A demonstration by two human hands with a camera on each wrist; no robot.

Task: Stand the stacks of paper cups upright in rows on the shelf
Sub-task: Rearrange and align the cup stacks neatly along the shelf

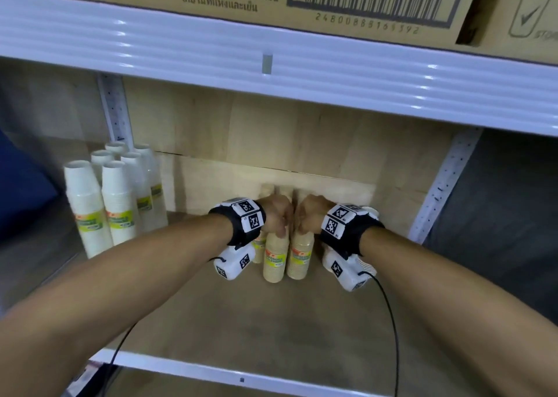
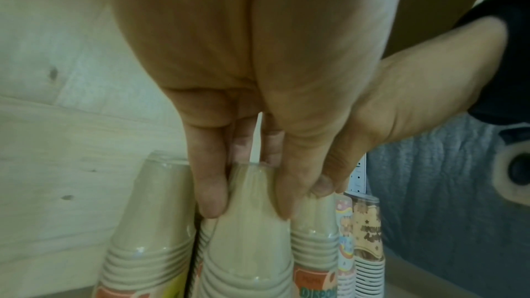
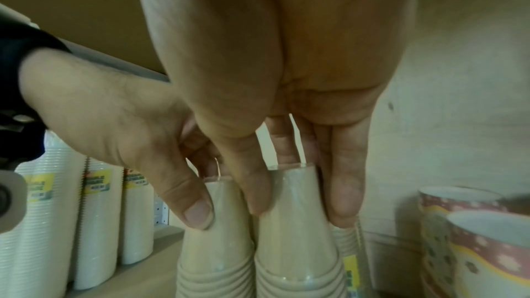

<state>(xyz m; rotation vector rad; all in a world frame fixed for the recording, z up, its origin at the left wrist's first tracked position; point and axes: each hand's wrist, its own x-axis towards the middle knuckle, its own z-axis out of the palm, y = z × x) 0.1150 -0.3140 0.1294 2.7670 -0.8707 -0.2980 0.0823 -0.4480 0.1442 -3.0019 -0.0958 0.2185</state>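
Note:
Several beige paper cup stacks in clear wrap stand upright, close together, mid-shelf. My left hand (image 1: 279, 215) grips the top of one beige stack (image 1: 274, 260); in the left wrist view my left hand (image 2: 248, 211) pinches this stack (image 2: 246, 257) between thumb and fingers. My right hand (image 1: 308, 215) grips the top of the neighbouring beige stack (image 1: 299, 257), and the right wrist view shows my right hand (image 3: 301, 210) curled round its stack (image 3: 295, 257). The two hands touch side by side. More beige stacks behind are mostly hidden.
Several white cup stacks (image 1: 117, 203) stand in rows at the shelf's left end. Patterned cup stacks (image 3: 473, 246) stand to the right of the beige ones. The wooden shelf board (image 1: 241, 321) is bare in front. A white beam (image 1: 271, 64) with cardboard boxes hangs low overhead.

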